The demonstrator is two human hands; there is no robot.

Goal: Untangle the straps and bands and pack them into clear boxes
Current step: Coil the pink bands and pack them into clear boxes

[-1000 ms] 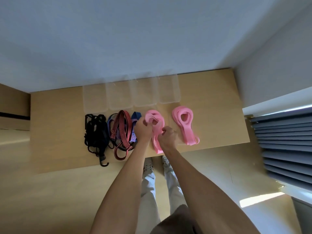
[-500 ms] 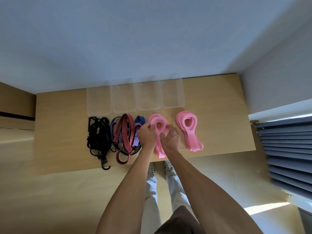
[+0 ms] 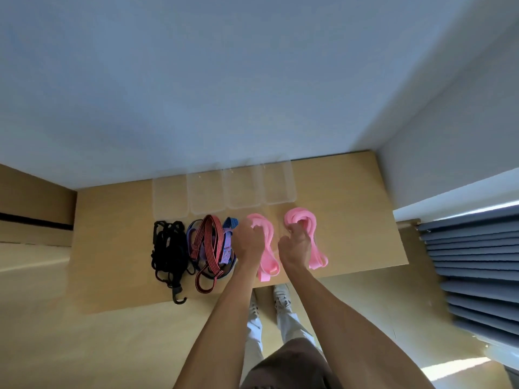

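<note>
Nothing is packed yet: four clear boxes [image 3: 224, 189] are lined up empty along the far edge of the wooden table [image 3: 351, 214], and every bundle is laid out in front of them. The left pink band [image 3: 266, 248], a flat, smooth, rubbery ribbon folded into loops, is gripped near its top by the left hand [image 3: 248, 241], whose fingers are curled round it. The right pink band [image 3: 309, 234], of the same soft matte material, is pinched at its looped end by the right hand [image 3: 295, 245]. Further left, a red striped woven strap [image 3: 207, 245] is seen draped over purple and blue straps [image 3: 227, 240], and a knotted black cord bundle [image 3: 168, 251] with a hook lies just beside them; untangling and boxing are judged to remain for all.
</note>
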